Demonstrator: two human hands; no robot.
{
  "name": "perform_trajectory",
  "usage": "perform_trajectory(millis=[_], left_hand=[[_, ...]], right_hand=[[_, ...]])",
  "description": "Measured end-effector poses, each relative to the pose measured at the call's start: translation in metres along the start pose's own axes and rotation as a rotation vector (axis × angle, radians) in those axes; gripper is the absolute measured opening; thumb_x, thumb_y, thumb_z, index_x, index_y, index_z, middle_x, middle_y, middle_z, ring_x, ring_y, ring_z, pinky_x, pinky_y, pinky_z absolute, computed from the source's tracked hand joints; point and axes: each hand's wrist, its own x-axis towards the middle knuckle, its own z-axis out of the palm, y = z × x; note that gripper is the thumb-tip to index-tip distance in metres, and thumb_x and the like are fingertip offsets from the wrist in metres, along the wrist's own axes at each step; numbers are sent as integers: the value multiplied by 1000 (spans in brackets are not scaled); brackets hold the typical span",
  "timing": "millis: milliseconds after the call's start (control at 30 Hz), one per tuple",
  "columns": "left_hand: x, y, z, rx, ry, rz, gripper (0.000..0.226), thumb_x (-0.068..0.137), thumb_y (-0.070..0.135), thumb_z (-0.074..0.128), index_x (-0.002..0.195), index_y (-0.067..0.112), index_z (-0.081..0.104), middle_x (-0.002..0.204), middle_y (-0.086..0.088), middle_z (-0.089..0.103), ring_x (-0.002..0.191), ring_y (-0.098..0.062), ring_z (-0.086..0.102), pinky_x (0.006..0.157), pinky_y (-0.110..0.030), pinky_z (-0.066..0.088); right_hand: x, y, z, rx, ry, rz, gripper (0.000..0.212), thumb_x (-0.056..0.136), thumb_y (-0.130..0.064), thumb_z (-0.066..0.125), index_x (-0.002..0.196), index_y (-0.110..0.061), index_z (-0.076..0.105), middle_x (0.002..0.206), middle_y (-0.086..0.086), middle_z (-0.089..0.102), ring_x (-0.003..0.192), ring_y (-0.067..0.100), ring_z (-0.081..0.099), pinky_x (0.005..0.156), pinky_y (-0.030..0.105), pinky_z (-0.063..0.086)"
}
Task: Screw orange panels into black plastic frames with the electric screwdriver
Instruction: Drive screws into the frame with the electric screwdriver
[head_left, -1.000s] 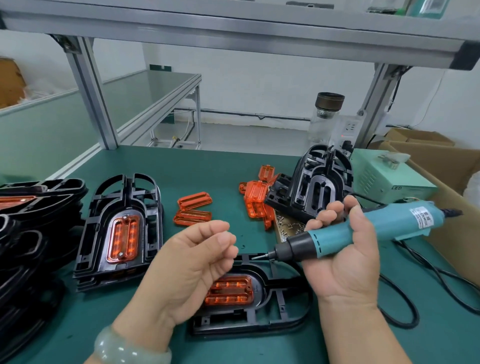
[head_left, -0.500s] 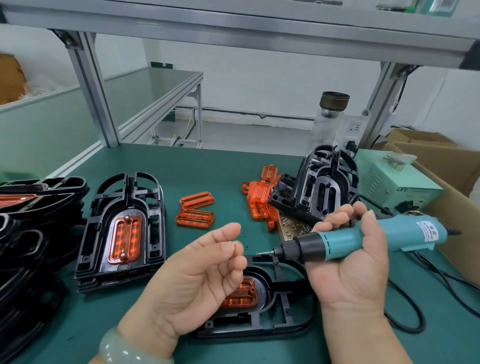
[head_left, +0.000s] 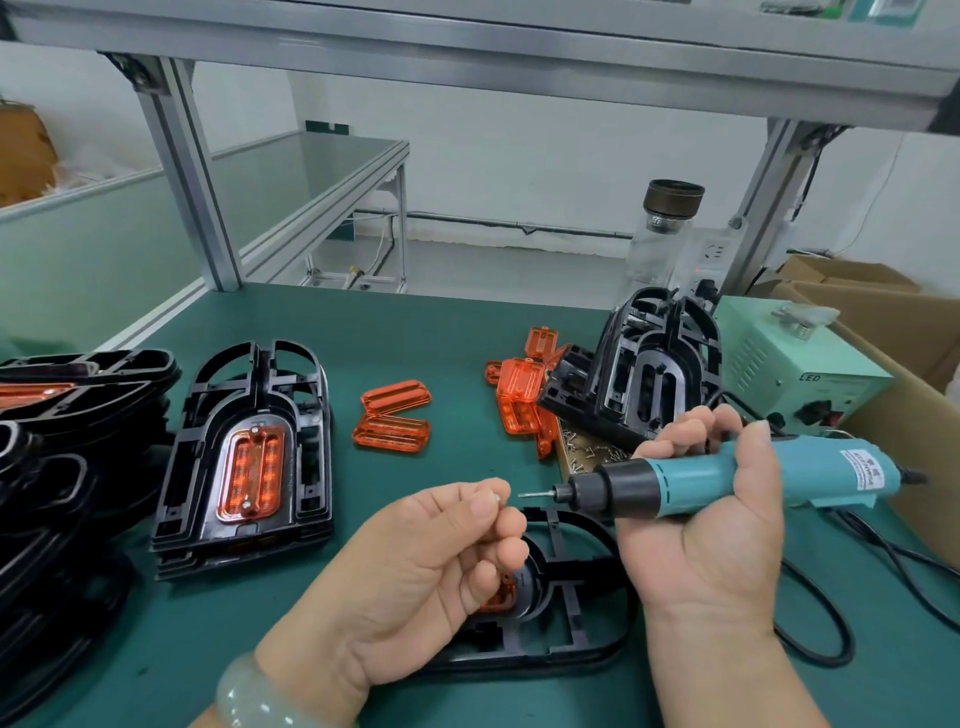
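My right hand (head_left: 701, 525) grips the teal electric screwdriver (head_left: 717, 480), held level with its bit pointing left. My left hand (head_left: 415, 566) is raised palm up and pinches a small screw (head_left: 497, 498) just left of the bit tip, a small gap apart. Under both hands a black plastic frame (head_left: 561, 613) lies flat on the green mat, its orange panel (head_left: 498, 597) mostly hidden by my left fingers. A second frame (head_left: 244, 457) with an orange panel (head_left: 253, 472) set in it tops a stack at the left.
Loose orange panels (head_left: 392, 418) lie mid-table, more (head_left: 519, 400) beside upright black frames (head_left: 649, 374). An open box of screws (head_left: 592, 452) sits behind the screwdriver. Stacked frames (head_left: 57, 467) fill the left edge. A green power unit (head_left: 795, 364), a cardboard box (head_left: 893, 332) and the black cable (head_left: 831, 623) are at the right.
The screwdriver has risen and levelled out. My left hand has lifted toward the bit, bringing the screw close to its tip and covering more of the orange panel below.
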Motion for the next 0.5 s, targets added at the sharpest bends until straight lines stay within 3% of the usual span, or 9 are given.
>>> perform_trajectory(millis=[500], left_hand=[[1,-2,2,27,2,9,9,71,12,64,70,8,71,68,-11,62,53,-16,61,43,-17,51]], right_hand=[[-3,2,1,-21,-35,-6,17,77,-33,61,92,-24,58,74,-10,61,60,3,58,56,17,49]])
